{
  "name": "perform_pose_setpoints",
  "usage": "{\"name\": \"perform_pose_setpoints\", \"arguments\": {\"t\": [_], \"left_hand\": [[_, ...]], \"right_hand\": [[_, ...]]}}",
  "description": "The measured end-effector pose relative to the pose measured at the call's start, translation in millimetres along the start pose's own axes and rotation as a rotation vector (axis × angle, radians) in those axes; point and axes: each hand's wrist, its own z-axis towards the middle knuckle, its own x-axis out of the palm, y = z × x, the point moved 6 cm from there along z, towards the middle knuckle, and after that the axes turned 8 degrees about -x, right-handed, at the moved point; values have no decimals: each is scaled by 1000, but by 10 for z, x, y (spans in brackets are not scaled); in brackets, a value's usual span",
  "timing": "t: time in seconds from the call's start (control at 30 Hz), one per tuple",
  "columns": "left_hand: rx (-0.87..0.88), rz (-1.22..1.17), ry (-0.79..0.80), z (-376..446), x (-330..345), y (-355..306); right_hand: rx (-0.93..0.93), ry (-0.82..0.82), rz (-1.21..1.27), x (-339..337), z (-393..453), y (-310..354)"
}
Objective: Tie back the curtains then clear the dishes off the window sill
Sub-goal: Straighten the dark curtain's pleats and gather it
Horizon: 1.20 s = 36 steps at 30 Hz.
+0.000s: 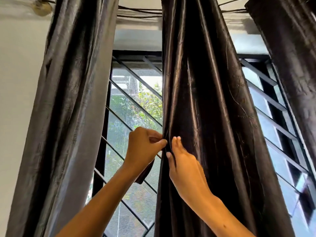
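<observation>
A dark, shiny middle curtain [205, 100] hangs gathered in front of the window. My left hand [143, 149] pinches its left edge, and a dark strip of fabric [145, 173] hangs down beneath that hand. My right hand [183, 161] grips the gathered folds just to the right, thumb in front and fingertips pressed on the cloth. Both hands nearly touch at the curtain's edge. A second dark curtain [68, 108] hangs at the left and a third [294, 65] at the far right. The window sill and dishes are out of view.
Behind the curtains is a window with a black diagonal metal grille [130, 103] and a mesh screen, green foliage outside. A horizontal-barred section of the grille [273, 120] shows at the right. Black cords [140, 11] run along the top. A pale wall [17, 82] is at the left.
</observation>
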Motion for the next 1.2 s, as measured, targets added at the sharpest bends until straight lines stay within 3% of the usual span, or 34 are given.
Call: {"name": "perform_pose_setpoints", "arguments": {"t": [0.27, 0.37, 0.43, 0.53, 0.63, 0.73, 0.83, 0.9, 1.0, 1.1, 1.2], "left_hand": [[-28, -71, 45, 1, -7, 21], [-37, -34, -13, 34, 0, 46], [-63, -5, -51, 47, -12, 87], [-114, -19, -40, 71, -53, 178], [-160, -19, 32, 118, -86, 231], [-178, 12, 64, 145, -106, 231], [-176, 22, 54, 131, -100, 201], [-158, 30, 26, 116, -79, 182], [-98, 69, -41, 91, -37, 153], [-46, 76, -73, 55, 4, 112], [-25, 34, -49, 13, 28, 68]], "right_hand": [[-160, 98, -67, 220, -62, -26], [-172, 129, -53, 260, -34, -105], [-74, 19, -98, 137, 14, -282], [266, -218, -127, -138, 69, -657], [497, -98, 286, -127, 150, -885], [494, -41, 868, 60, 284, -848], [430, -48, 1012, 183, 352, -771], [352, -171, 908, 159, 345, -732], [198, -281, 283, -66, 227, -481], [158, -46, -151, -111, 87, -106], [27, 29, -212, -166, -10, 123]]}}
